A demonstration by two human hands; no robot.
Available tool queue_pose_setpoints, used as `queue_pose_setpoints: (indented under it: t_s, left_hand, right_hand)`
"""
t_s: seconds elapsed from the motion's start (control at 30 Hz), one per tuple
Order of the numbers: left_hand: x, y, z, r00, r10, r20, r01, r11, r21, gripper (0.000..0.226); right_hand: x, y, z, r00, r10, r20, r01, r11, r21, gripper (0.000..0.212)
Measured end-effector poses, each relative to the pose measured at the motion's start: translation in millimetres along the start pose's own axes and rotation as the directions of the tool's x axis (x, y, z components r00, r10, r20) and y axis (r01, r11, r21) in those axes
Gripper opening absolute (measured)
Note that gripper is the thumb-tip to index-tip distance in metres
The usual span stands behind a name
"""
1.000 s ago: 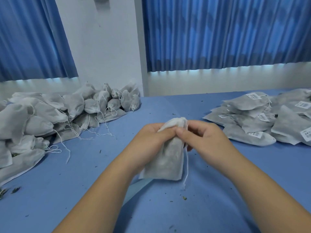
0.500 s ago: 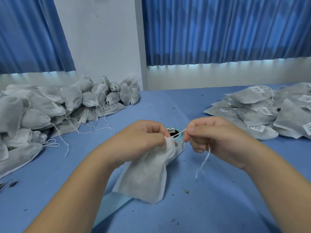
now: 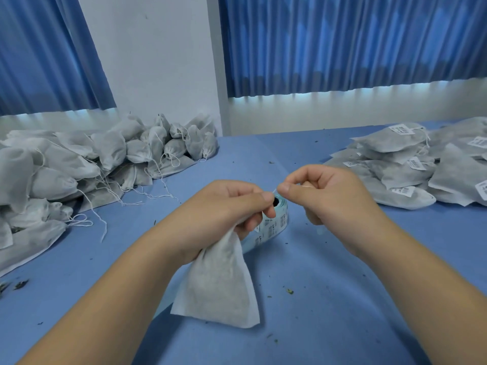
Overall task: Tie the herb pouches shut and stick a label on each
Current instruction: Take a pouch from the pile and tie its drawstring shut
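The left hand (image 3: 226, 212) grips the gathered neck of a pouch (image 3: 218, 283), which hangs to 6 o'clock with its bottom edge on the worktop (image 3: 342, 299). The right hand (image 3: 326, 196) pinches the drawstring (image 3: 274, 191) between thumb and forefinger; the string's loose end is blurred. The label roll (image 3: 274, 225) lies half hidden behind the left fingers. Herb crumbs speckle the blue worktop. Untied pouches (image 3: 79, 164) heap at 10 o'clock and labelled pouches (image 3: 411, 164) at 2 o'clock, cut off by the frame. Blue curtains (image 3: 342, 40) flank a white wall (image 3: 158, 61). Half a second earlier the hands were farther apart.
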State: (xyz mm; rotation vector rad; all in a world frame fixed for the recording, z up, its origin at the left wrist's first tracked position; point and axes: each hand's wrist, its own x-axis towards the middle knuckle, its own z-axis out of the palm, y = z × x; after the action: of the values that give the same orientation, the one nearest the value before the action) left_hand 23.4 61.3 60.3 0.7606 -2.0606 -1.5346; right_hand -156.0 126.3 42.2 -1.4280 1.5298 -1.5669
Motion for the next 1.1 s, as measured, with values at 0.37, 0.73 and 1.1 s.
queue_pose_setpoints:
  t_s: [0.37,0.73,1.1]
  left_hand:
    - [-5.9,-16.6,-1.6,0.943,0.069,-0.326,-0.093,0.994,-0.058,0.014]
    - [-14.3,-14.8,-1.5,0.972,-0.075,0.221,0.129,0.963,-0.238,0.017]
    - [-7.5,-20.2,5.1,0.951,-0.093,0.295,0.25,0.791,-0.558,0.017]
  right_hand:
    - [-15.8,-0.5,25.4,0.939,-0.295,0.178,0.343,0.842,-0.417,0.013]
    - [-15.2,-10.3,13.3,0.975,-0.157,0.157,0.193,0.95,-0.246,0.012]
    - [-12.4,-8.5,13.1,0.978,-0.208,-0.023,0.182,0.9,-0.397,0.01]
